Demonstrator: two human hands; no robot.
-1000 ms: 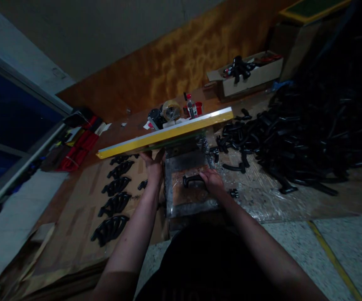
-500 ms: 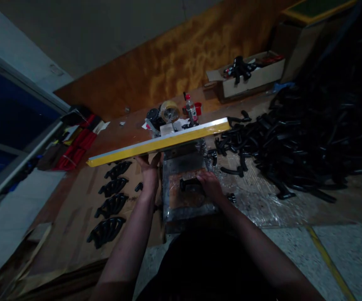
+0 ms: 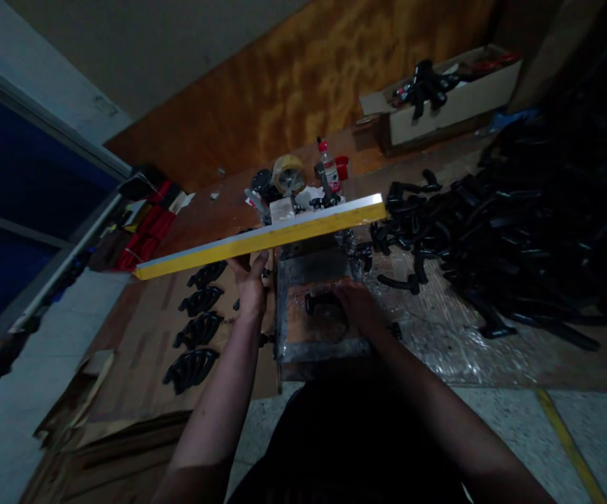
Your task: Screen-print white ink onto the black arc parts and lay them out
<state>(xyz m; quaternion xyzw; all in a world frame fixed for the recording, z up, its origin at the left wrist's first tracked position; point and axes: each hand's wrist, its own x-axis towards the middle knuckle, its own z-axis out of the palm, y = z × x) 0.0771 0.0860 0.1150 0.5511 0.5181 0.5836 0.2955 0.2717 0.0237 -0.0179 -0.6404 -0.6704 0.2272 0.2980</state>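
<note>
My right hand (image 3: pixel 356 304) is closed on one end of a curved black handle (image 3: pixel 320 301), over a brown patch on the plastic-covered work block (image 3: pixel 297 348). The handle's other end points left. My left hand (image 3: pixel 250 287) is raised to the left of the block, thumb and finger apart. Its fingertips disappear behind a long yellow bar with a pale top (image 3: pixel 261 240); I cannot tell whether they touch it. Below and left of that hand, black curved handles (image 3: pixel 192 369) lie in grouped rows on a cardboard sheet (image 3: pixel 140 378).
A large heap of black handles (image 3: pixel 492 259) covers the right side of the table. Behind the bar stand a tape roll (image 3: pixel 289 175) and a red-capped bottle (image 3: pixel 329 168). An open carton (image 3: pixel 455 91) sits at the back right, red bundles (image 3: pixel 148 231) at the left.
My view has shifted, so the table things sit a little further right. Both hands keep nearly the same pose, the right one still on the handle.
</note>
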